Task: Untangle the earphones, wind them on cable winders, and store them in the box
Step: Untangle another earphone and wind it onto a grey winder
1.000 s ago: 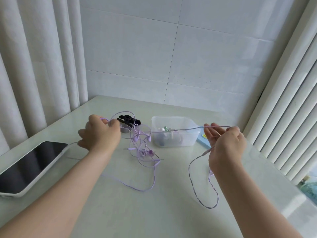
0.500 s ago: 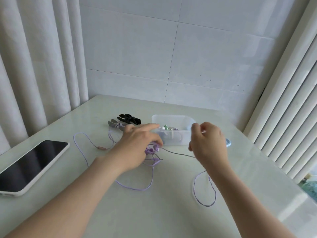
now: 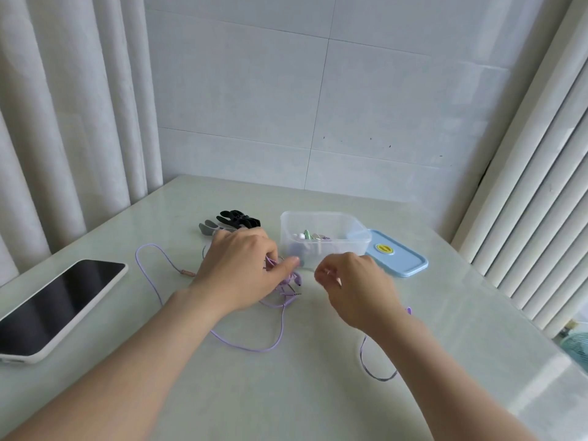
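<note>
Just in front of the box [image 3: 324,214], left hand [image 3: 238,268] pinches the tangled earphones [image 3: 288,281]; right hand [image 3: 356,291] curls, its hold unclear. Loosen loops gently, don't yank.

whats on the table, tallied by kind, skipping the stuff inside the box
black-screened phone in a white case: 1
clear plastic box: 1
light blue plastic lid: 1
plastic cable winders, black and grey: 2
tangle of purple earphone cable: 1
total: 6
</note>
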Demonstrator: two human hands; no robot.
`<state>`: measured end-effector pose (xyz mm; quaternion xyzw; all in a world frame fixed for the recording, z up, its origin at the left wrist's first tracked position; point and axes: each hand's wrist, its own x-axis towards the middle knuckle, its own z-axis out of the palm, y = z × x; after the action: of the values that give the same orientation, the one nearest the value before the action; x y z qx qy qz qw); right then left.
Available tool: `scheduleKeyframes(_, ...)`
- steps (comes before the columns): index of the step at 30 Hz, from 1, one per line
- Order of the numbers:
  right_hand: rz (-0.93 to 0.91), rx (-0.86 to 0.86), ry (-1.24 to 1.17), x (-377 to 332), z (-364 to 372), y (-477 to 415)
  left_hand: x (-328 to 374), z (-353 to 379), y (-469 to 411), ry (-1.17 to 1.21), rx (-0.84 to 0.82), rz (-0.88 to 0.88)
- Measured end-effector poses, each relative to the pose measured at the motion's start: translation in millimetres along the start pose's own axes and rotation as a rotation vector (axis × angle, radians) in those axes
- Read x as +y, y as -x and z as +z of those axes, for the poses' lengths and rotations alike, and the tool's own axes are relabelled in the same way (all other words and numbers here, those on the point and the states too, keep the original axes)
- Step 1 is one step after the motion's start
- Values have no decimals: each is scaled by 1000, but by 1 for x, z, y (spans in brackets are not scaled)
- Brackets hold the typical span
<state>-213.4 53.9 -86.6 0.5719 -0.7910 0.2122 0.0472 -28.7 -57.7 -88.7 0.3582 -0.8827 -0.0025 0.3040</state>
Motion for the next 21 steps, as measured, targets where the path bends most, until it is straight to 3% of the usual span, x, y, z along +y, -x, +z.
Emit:
scheduleKeyframes(4,72,305,-329,-5,-8,-5,-1,2,-1,-76,44,11)
scheduleKeyframes(8,110,485,-416,-8,-20,-3,-3,-3,-2,-152,79,-85)
scheduleKeyframes(15,184,437,-419,-8,-22,-3,1,-12,3,-375,-20,-318)
scheduleKeyframes(21,329,531,-525,-13,-26,-3,0,-15,3,-429,-38,-355)
